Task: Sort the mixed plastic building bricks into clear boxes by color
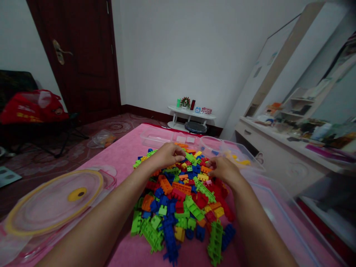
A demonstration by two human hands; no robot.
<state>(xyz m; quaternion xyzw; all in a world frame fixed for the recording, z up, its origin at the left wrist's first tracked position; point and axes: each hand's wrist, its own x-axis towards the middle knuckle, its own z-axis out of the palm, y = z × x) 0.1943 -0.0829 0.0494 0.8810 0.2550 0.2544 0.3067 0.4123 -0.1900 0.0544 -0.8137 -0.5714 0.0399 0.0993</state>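
Building-block pile (180,200) stretched lengthwise away from the body. Left hand (167,155), right hand (224,170) half-curled on its far end; grasp unclear.

Only the two arms show, from the hands back to the lower edge of the view. The left hand (167,155) and right hand (224,170) are bare, as are both wrists. The left forearm (111,218) and right forearm (256,230) are uncovered along all of their visible length, smooth and rounded, and look wider towards the camera. Knuckles stand out as soft ridges on the backs of the hands. The fingernails seem short, though the dim, soft picture leaves that unsure.
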